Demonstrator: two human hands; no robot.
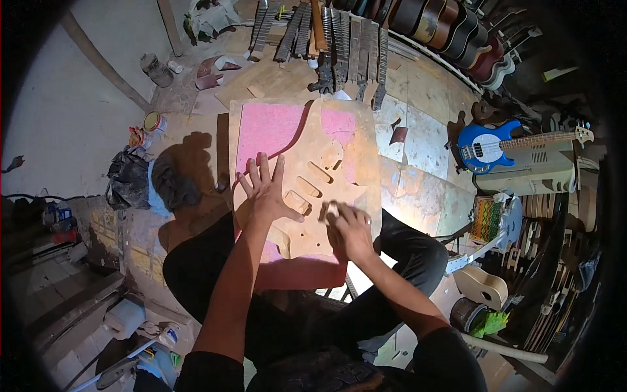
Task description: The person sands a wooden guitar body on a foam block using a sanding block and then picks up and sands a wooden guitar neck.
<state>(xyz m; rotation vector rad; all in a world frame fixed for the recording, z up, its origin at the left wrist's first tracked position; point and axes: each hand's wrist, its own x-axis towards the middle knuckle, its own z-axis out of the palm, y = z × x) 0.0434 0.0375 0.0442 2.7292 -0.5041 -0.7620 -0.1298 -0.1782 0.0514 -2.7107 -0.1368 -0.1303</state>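
Observation:
A bare wooden electric guitar body (pixel 302 149) lies flat in front of me, with several routed slots and small holes in its face. Beneath it is a pale board (pixel 370 140) with a pink surface (pixel 266 125). My left hand (pixel 264 194) rests spread on the left part of the body, its thumb by the lowest cavity. Right of that cavity, my right hand (pixel 353 230) is closed round a small sanding block (pixel 331 211) against the wood. The fingers partly cover the block, so its underside is hidden.
Guitar necks (pixel 341 49) lie in a row beyond the board. At the right are a blue electric bass (pixel 486 149) and stacked wooden parts (pixel 532 245). Dark cloth (pixel 175 183) and an open can (pixel 154 122) sit on the left floor. Reddish sheet scraps (pixel 398 134) lie about.

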